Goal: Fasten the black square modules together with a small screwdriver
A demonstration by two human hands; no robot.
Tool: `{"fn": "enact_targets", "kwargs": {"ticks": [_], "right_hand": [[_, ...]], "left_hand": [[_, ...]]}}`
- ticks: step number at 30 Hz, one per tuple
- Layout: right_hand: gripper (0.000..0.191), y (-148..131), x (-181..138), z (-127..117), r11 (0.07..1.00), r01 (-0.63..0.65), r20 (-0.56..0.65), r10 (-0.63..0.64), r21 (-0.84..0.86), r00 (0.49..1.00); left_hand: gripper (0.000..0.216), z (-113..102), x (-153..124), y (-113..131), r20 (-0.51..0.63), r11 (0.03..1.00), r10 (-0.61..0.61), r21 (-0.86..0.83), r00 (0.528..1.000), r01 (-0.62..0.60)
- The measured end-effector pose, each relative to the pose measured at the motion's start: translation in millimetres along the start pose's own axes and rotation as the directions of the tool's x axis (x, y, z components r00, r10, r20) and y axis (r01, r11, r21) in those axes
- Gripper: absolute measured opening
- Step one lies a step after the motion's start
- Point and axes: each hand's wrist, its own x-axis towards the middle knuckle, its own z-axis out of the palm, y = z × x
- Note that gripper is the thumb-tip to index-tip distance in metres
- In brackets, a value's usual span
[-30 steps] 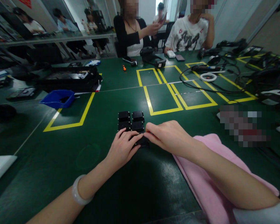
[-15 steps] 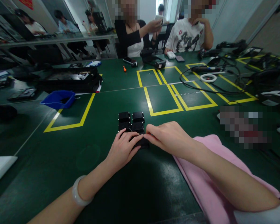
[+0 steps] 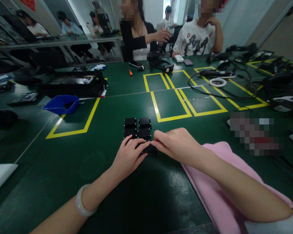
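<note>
Several small black blocks with shiny bits at their corners stand in two columns on the green table; a far-left block (image 3: 130,122) and a far-right block (image 3: 145,123) show clearly. My left hand (image 3: 129,152) lies over the nearest row with its fingers spread, hiding the near-left part. Between its index finger and thumb shows the near-right block (image 3: 149,149). At that block's right upper corner, my right hand (image 3: 177,143) is closed in a pinch, its fingertips touching or almost touching my left index fingertip. Whatever the pinch holds is hidden.
A pink cloth (image 3: 224,172) lies under my right forearm. Left stands a blue scoop-shaped bin (image 3: 62,104), with a black tray (image 3: 73,83) behind it. Black cables (image 3: 234,92) and a white ring (image 3: 217,82) lie at right. Two people sit across the table.
My hands and the black blocks stay almost in place. Across the table, one person's hands have lowered slightly with a pale object, and that person's head has turned.
</note>
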Motion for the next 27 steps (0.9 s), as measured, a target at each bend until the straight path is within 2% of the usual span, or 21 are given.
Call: {"fn": "enact_targets", "kwargs": {"ticks": [3, 9, 14, 21, 27], "right_hand": [[0.03, 0.3, 0.3, 1.0, 1.0, -0.012, -0.004, 0.012, -0.006, 1.0], [0.016, 0.0, 0.0, -2.0, 0.995, -0.027, 0.023, 0.025, 0.098, 0.999], [0.027, 0.3, 0.7, -1.8, 0.996, -0.06, 0.049, 0.056, 0.071, 0.997], [0.017, 2.3, 1.6, -0.3, 0.981, -0.105, 0.07, 0.094, 0.165, 0.993], [0.025, 2.1, -0.1, -1.6, 0.992, -0.08, 0.102, 0.07, 0.101, 0.992]], "left_hand": [[0.032, 0.8, -0.4, -0.4, -0.001, 1.0, -0.001, -0.002, 1.0, 0.001], [0.034, 1.3, 0.1, -0.6, 0.009, 1.0, -0.009, -0.011, 1.0, 0.009], [0.033, 0.6, 0.5, 0.1, -0.001, 1.0, -0.003, -0.021, 1.0, 0.003], [0.036, 2.7, 0.6, -1.0, -0.008, 0.999, -0.001, -0.036, 1.0, 0.001], [0.034, 1.9, 1.0, -0.3, -0.005, 0.999, -0.006, -0.039, 1.0, 0.005]]}}
